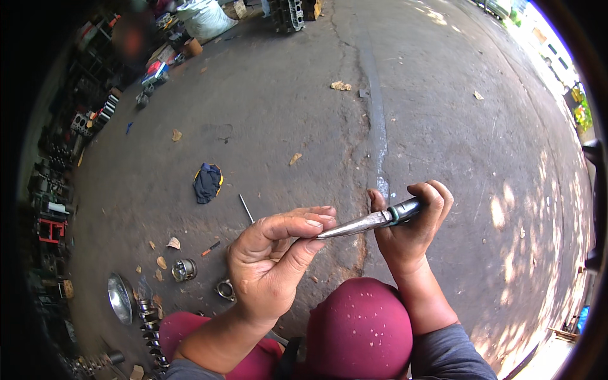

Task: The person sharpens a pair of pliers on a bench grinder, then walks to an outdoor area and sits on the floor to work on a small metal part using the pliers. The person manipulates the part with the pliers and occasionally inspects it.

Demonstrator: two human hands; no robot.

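My right hand [418, 218] is closed around the dark handles of a pair of long-nose pliers [358, 225], its thumb sticking up beside the jaws. The bright tapered jaws point left, toward my left hand [272, 253]. There, thumb and fingers pinch together right at the pliers' tip. Whatever small thing may sit between those fingertips is too hidden to make out. Both hands are raised above the ground in front of my maroon-clad knees [361, 329].
On the ground to the left lie a piston [184, 270], a round metal part [225, 290], a metal bowl [120, 299], a crankshaft [151, 329], a thin rod [246, 208] and a dark cloth [207, 183]. Engine parts line the left side. An engine block [289, 16] stands far ahead.
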